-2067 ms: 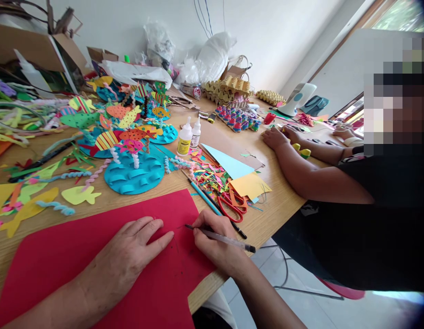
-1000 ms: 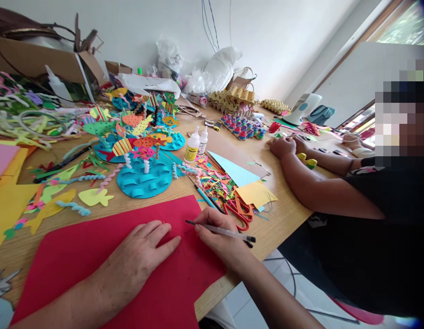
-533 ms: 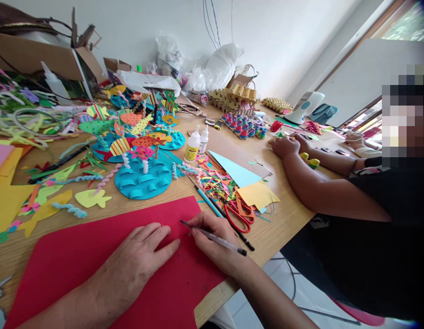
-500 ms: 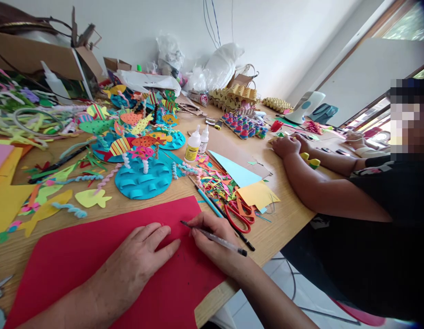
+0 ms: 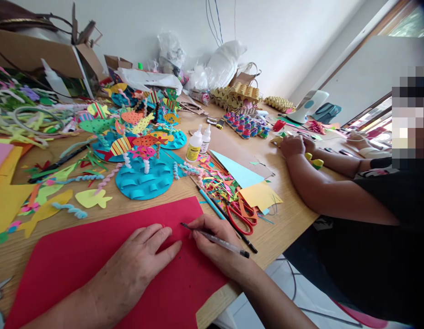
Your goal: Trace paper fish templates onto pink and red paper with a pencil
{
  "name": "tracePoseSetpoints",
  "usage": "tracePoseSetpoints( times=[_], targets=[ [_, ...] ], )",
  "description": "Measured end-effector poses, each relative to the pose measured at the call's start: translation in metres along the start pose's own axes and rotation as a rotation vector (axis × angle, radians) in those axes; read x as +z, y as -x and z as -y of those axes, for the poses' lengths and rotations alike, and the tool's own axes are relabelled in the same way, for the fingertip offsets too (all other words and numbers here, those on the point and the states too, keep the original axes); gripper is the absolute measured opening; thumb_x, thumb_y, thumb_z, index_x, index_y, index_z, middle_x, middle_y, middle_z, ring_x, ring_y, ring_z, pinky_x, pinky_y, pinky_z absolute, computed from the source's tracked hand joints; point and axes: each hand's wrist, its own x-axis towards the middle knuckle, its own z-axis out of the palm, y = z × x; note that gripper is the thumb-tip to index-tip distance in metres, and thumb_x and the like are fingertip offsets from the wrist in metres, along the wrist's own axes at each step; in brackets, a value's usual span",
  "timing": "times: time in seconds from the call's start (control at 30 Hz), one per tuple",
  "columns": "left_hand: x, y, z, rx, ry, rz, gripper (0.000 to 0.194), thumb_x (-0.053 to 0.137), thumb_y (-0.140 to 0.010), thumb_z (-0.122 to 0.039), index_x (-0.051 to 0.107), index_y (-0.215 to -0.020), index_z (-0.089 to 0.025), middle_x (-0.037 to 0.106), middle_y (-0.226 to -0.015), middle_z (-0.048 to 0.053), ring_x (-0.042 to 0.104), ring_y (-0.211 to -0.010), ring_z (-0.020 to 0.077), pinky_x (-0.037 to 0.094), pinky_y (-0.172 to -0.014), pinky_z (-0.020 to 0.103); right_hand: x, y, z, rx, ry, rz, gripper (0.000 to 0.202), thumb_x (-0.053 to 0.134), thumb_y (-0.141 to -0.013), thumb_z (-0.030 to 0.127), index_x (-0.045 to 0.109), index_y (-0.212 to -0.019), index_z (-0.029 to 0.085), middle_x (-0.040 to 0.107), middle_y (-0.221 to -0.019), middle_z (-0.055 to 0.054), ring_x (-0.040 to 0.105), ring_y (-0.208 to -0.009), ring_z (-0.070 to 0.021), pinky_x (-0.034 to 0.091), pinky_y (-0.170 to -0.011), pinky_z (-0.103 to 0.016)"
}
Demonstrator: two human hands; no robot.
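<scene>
A large sheet of red paper (image 5: 74, 246) lies at the table's near edge, with a piece cut out of its lower right corner. My left hand (image 5: 143, 256) rests flat on it, fingers stretched out. In my right hand (image 5: 215, 242) is a clear-barrelled pen (image 5: 225, 245) with a dark end, pinched between thumb and fingers. Its tip is at the paper, just right of my left fingertips. Small dark marks show on the red surface. Right of my right hand lie red-handled scissors (image 5: 241, 219), a black pencil (image 5: 248, 242) and a blue pencil (image 5: 212, 203).
Blue paper discs (image 5: 143, 180) carry paper fish on twisted stems. Two glue bottles (image 5: 194, 146) stand behind colourful paper scraps (image 5: 220, 180). Light blue paper (image 5: 237, 171) and yellow paper (image 5: 261, 195) lie beside them. At right, a person in black (image 5: 362, 237) leans arms on the table.
The view has shifted slightly. My left hand still lies on the red paper, and my right hand keeps the pen at nearly the same spot.
</scene>
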Motion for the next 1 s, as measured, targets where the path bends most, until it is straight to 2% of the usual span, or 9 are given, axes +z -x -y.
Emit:
tracePoseSetpoints(
  times=[0.17, 0.37, 0.63, 1.0],
  targets=[
    [-0.0030, -0.0024, 0.0016, 0.041, -0.015, -0.030, 0.054, 0.032, -0.077, 0.003, 0.060, -0.113, -0.026, 0.060, -0.107, 0.006, 0.052, -0.100, 0.0217, 0.046, -0.084, 0.033, -0.0004, 0.0006, -0.0001, 0.018, 0.007, 0.008, 0.021, 0.049, -0.075, 0.011, 0.066, -0.086, 0.017, 0.067, -0.072, 0.001, 0.058, -0.061, -0.0104, 0.043, -0.057, -0.020],
    [-0.0020, -0.0009, 0.0020, 0.039, 0.006, -0.002, 0.057, 0.033, -0.075, 0.004, 0.058, -0.117, -0.025, 0.059, -0.109, 0.006, 0.051, -0.102, 0.0221, 0.045, -0.087, 0.034, -0.0004, 0.0000, -0.0002, 0.008, 0.020, 0.007, 0.019, 0.050, -0.076, 0.013, 0.066, -0.087, 0.017, 0.067, -0.073, 0.000, 0.058, -0.062, -0.0106, 0.042, -0.056, -0.020],
    [-0.0015, -0.0012, 0.0040, 0.062, -0.026, -0.024, 0.054, 0.032, -0.078, 0.003, 0.061, -0.114, -0.026, 0.060, -0.107, 0.006, 0.051, -0.100, 0.0216, 0.046, -0.085, 0.033, -0.0015, 0.0006, 0.0009, 0.002, 0.026, 0.011, 0.021, 0.050, -0.073, 0.010, 0.067, -0.085, 0.015, 0.066, -0.069, 0.001, 0.057, -0.059, -0.0101, 0.041, -0.054, -0.019],
    [-0.0008, -0.0009, 0.0026, 0.043, -0.021, -0.029, 0.057, 0.033, -0.075, 0.003, 0.058, -0.116, -0.026, 0.058, -0.108, 0.006, 0.049, -0.102, 0.0211, 0.046, -0.086, 0.033, -0.0012, 0.0000, 0.0001, -0.009, 0.046, -0.006, 0.021, 0.050, -0.073, 0.011, 0.067, -0.085, 0.015, 0.067, -0.070, 0.000, 0.058, -0.059, -0.0106, 0.042, -0.054, -0.019]
  ],
)
